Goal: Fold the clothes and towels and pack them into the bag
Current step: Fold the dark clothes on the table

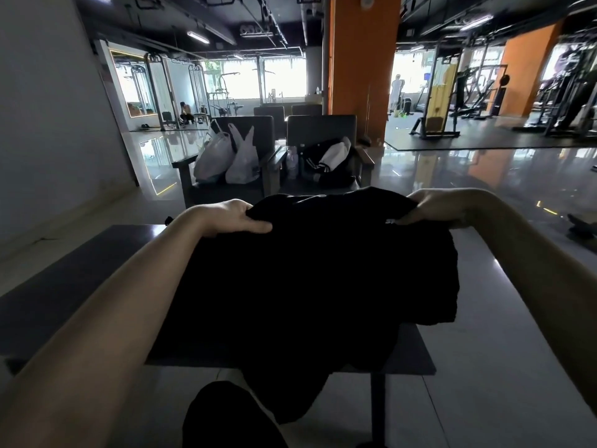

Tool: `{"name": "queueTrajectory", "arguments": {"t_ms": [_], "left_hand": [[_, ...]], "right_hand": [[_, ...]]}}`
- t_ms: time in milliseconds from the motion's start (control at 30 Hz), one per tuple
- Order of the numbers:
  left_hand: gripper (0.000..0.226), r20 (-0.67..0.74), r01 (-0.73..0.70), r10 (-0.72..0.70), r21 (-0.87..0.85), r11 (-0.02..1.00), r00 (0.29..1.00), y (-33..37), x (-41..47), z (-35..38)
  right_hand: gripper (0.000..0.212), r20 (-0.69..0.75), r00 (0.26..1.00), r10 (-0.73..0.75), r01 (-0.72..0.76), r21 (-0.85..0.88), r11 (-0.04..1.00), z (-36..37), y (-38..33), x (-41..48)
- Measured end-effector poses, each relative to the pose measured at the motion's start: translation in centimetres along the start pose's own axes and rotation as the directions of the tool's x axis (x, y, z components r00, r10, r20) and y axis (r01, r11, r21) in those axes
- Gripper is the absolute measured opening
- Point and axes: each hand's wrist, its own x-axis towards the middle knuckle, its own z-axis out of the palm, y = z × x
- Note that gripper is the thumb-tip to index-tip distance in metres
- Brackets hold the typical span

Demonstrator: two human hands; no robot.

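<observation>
Black garment (303, 270) gripped by both hands, left (239, 218) and right (429, 206); white plastic bags (226, 156) bulge full on a chair.

Both hands gripping black garment (307, 270), dark bench (80, 270) beneath

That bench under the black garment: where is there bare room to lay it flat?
The bench is bare left of the left hand. A narrow strip shows at its near right corner, under the black garment. The middle is covered by cloth, held by both hands, including the right hand.
</observation>
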Motion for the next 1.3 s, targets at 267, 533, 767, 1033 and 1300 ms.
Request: {"name": "queueTrajectory", "arguments": {"t_ms": [267, 533, 767, 1033, 1300], "left_hand": [[0.022, -0.144, 0.1, -0.031, 0.5, 0.86, 0.989, 0.1, 2.5, -0.4], [0.022, -0.47, 0.299, -0.042, 0.487, 0.82, 0.882, -5.1, 6.7, 1.1], [0.016, -0.56, 0.409, -0.127, 0.414, 0.813, 0.818, -8.5, 14.0, 1.4], [0.024, -0.393, 0.519, -0.385, 0.331, 0.788, 0.835, -14.4, 22.0, 4.6], [0.012, -0.247, 0.295, -0.39, -0.348, 0.89, 0.887, -15.9, 24.7, 4.5]], "right_hand": [[0.017, -0.177, 0.98, 0.085, -0.105, -0.106, 0.989, -0.1, 1.7, 2.0], [0.014, -0.493, 0.868, 0.055, -0.119, -0.1, 0.988, 0.5, 7.5, 8.7], [0.023, -0.582, 0.811, -0.06, -0.015, -0.123, 0.992, 1.9, 9.3, 16.5], [0.03, -0.428, 0.876, 0.222, -0.119, 0.253, 0.96, 3.7, 14.2, 26.2], [0.038, -0.648, 0.759, 0.061, 0.026, 0.124, 0.992, 3.2, 17.5, 29.1]]}}
